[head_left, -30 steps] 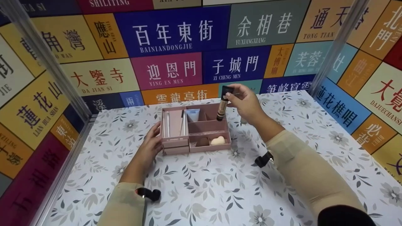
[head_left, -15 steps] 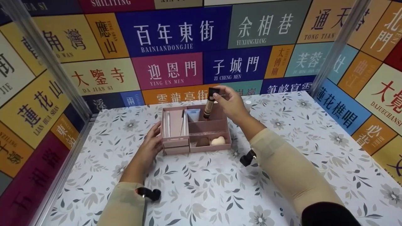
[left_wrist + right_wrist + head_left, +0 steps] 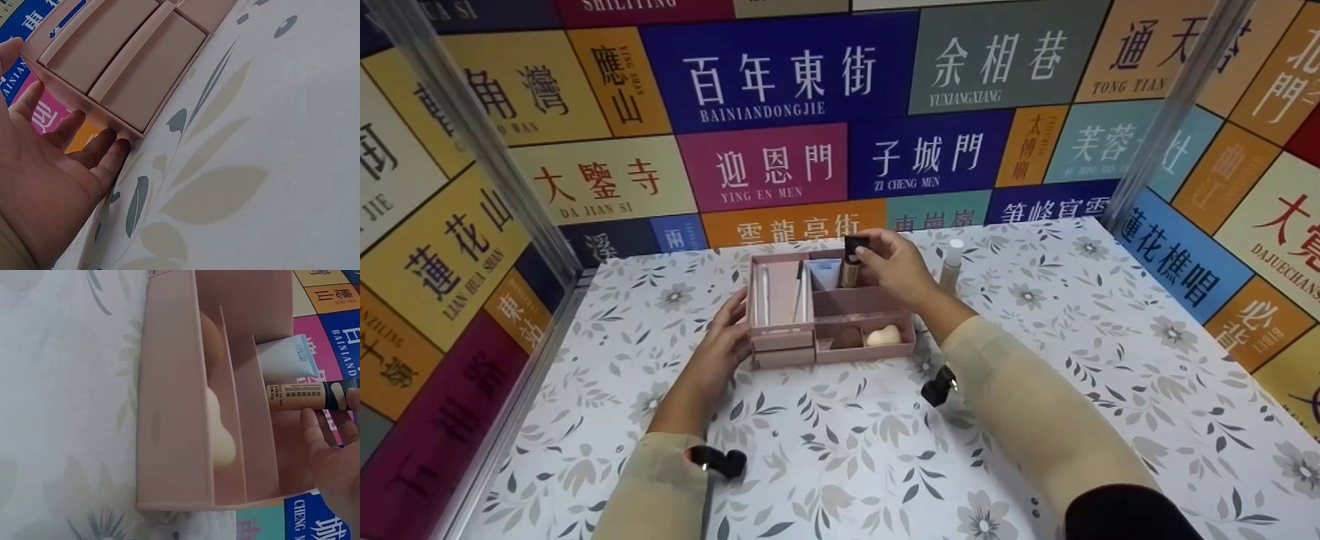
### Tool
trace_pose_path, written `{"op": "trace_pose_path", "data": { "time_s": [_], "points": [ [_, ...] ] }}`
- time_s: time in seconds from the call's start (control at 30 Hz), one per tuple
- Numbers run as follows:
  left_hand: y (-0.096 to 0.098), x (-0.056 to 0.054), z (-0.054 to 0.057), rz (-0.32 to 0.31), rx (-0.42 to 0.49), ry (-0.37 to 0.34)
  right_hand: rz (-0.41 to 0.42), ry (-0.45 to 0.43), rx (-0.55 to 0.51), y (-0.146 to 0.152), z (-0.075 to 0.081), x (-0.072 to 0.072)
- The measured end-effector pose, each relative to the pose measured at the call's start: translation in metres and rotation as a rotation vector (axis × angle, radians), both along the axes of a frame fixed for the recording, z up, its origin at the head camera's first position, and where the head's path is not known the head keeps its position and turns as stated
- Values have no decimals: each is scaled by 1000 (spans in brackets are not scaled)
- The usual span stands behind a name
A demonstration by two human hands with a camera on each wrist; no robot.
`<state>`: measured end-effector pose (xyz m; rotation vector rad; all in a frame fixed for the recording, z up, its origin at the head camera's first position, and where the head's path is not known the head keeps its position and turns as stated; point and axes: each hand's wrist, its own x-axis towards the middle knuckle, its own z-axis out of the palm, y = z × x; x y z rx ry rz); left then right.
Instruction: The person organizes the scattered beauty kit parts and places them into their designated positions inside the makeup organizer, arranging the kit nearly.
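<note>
A pink desktop organizer (image 3: pixel 851 301) stands on the table. My right hand (image 3: pixel 904 270) pinches a tan foundation tube (image 3: pixel 301 395) by its black cap, the tube upright with its lower end in the rear compartment. Right beside it there, a pale blue squeeze tube (image 3: pixel 825 274) leans. At the organizer's left side, my left hand (image 3: pixel 718 349) rests its extended fingertips against the wall, close to two small drawers (image 3: pixel 149 70). The front compartments hold a cream sponge (image 3: pixel 883 336) and a brown sponge (image 3: pixel 847 339).
Thin white and dark sticks (image 3: pixel 798 294) stand in the organizer's left section. Behind my right wrist, a small bottle with a white cap (image 3: pixel 951 270) stands on the floral tablecloth (image 3: pixel 840 450). Printed panels (image 3: pixel 780 75) rise at the table's back and sides.
My right hand has carried the foundation tube left, then lowered it into the rear compartment beside the blue tube. The white-capped bottle has come into fuller view. My left hand stays at the organizer.
</note>
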<state>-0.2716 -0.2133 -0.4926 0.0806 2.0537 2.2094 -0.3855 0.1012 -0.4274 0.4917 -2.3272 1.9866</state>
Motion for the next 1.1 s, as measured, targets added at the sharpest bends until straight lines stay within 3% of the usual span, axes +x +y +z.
{"op": "trace_pose_path", "data": {
  "time_s": [0.37, 0.83, 1.1],
  "points": [
    [1, -2, 4, 10, 2, -45, 19, -44, 113, -2, -13, -3],
    [1, 0, 2, 0, 19, -6, 4, -38, 67, 6, -6, 2],
    [-2, -2, 1, -17, 10, -6, -20, -26, 49, 29, 0, 9]
  ]
}}
